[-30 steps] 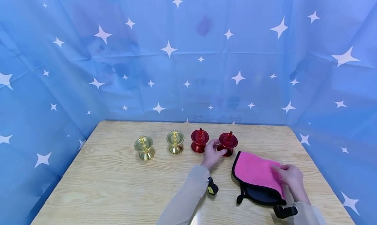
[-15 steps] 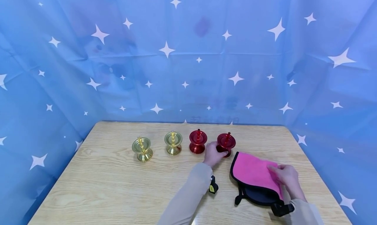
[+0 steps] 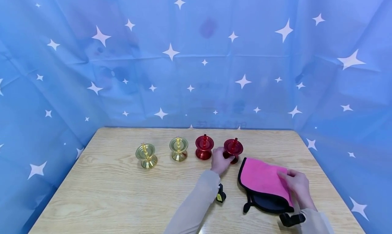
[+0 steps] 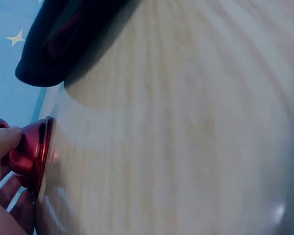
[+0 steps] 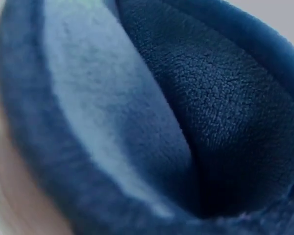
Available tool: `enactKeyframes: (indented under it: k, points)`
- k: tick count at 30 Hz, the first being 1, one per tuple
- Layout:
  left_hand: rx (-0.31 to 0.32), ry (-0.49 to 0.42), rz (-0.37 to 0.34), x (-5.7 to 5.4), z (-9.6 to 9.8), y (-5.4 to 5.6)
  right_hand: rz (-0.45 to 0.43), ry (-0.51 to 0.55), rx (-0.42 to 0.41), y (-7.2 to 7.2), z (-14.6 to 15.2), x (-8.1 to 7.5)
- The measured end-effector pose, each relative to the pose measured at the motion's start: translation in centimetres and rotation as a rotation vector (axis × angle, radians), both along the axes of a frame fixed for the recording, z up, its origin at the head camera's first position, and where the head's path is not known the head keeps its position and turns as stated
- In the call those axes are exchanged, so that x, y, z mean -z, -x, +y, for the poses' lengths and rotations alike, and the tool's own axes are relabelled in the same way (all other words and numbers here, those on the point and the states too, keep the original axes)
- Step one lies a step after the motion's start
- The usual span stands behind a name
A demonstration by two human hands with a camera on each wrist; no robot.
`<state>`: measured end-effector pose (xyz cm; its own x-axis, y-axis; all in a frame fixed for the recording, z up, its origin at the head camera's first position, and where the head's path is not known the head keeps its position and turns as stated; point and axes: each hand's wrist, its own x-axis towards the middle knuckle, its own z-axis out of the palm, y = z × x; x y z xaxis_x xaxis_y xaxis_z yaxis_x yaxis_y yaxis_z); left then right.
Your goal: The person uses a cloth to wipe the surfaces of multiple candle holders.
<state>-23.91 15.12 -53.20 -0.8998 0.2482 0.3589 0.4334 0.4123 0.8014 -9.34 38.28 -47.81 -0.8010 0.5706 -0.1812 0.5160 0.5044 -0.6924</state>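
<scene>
Beside the pouch (image 3: pixel 263 175), a glossy red candleholder (image 3: pixel 234 147)

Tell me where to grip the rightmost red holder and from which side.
Probably round the narrow waist of the rightmost red holder, coming from its left. The dish spreads wide above and the base flares below, which should limit slipping. The pink pouch crowds its near right, and the left hand holds it from the left.
</scene>
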Motion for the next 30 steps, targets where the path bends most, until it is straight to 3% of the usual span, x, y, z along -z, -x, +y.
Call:
enactKeyframes:
  k: [5,15,25,30]
  points:
    - [0.026,-0.025,-0.02,0.2,-0.3,-0.2,0.077,-0.06,0.022,-0.2,-0.7,-0.4]
    - [0.098,-0.116,-0.098,-0.6,-1.4,-1.1,0.202,-0.036,0.082,-0.9,-2.5,-2.7]
    - [0.136,-0.141,-0.079,-0.9,-2.4,-1.8,0.323,-0.125,0.15,-1.3,-4.3,-4.6]
    - [0.16,-0.165,-0.021,-1.1,-2.9,-2.0,0.486,-0.172,0.181,-1.5,-5.1,-5.2]
